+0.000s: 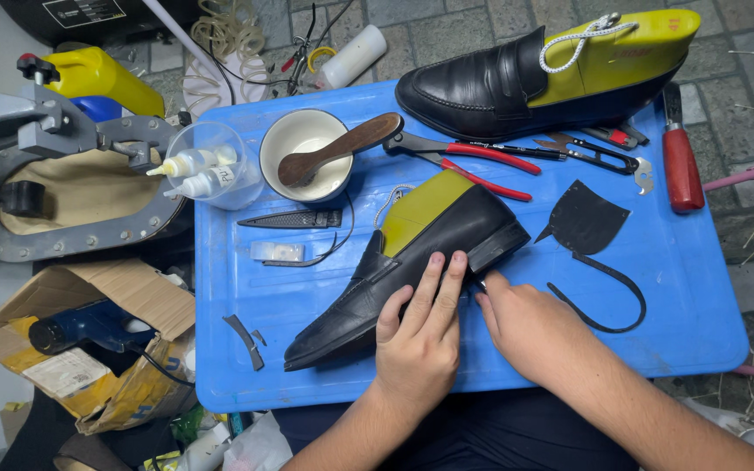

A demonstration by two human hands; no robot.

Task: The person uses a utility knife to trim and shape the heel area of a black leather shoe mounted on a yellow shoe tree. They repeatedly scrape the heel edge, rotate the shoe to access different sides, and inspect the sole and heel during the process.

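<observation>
The left hand [418,336] lies flat on the side of the black shoe [403,279], fingers straight and pressed together, holding it down on the blue tray [682,296]; the right hand [525,323] is curled at the heel end, fingertips tucked against the sole edge, though whether they pinch a tool or a strip of rubber cannot be told; the step in hand looks like work on the heel or sole edge, trimming or pressing it; the next move, as I judge it, calls for a steady hold from the left hand and a careful pull or push along that edge; the shoe lies on its side near the middle of the tray, its long axis slanting, toe toward the lower left, heel toward the upper right, a yellow-green form [421,209] showing in its opening; black rubber offcuts [582,218] lie just beside the right hand; red-handled pliers [473,161] lie above the shoe; a second shoe [517,83] lies along the tray's far edge.
</observation>
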